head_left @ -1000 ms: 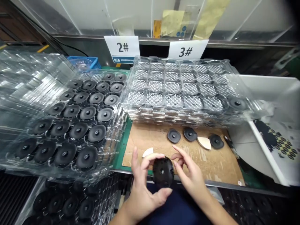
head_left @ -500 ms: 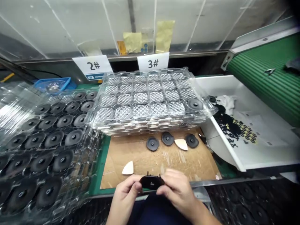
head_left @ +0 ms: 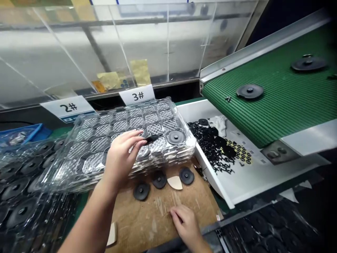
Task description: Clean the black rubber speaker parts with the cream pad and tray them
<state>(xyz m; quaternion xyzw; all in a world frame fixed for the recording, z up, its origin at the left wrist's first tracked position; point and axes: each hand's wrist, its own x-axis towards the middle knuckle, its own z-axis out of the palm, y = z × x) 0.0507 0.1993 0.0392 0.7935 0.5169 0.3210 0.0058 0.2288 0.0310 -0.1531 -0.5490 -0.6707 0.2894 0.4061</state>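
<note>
My left hand [head_left: 122, 154] reaches over the clear plastic tray stack [head_left: 97, 135] and pinches a dark disc [head_left: 151, 139] by its edge, just left of a round black part [head_left: 176, 137] seated in the tray. Low over the brown cardboard, my right hand [head_left: 184, 221] has its fingers curled together; whether anything is between them is too small to tell. Three black discs [head_left: 141, 191] and a cream wedge [head_left: 175, 182] lie on the cardboard [head_left: 150, 225] between my right hand and the trays. A second cream wedge [head_left: 112, 234] is partly hidden by my left forearm.
A green conveyor [head_left: 284, 95] carries black parts at the right. Below it, a white bin [head_left: 252, 179] holds small black pieces and yellow-backed rings. Trays of black discs [head_left: 19, 211] stand at the left, near a blue basket [head_left: 39, 133]. More filled trays are at the lower right.
My left hand has moved up and forward over the trays with the black disc. My right hand has let go of it and rests by the cardboard. The view has turned rightward.
</note>
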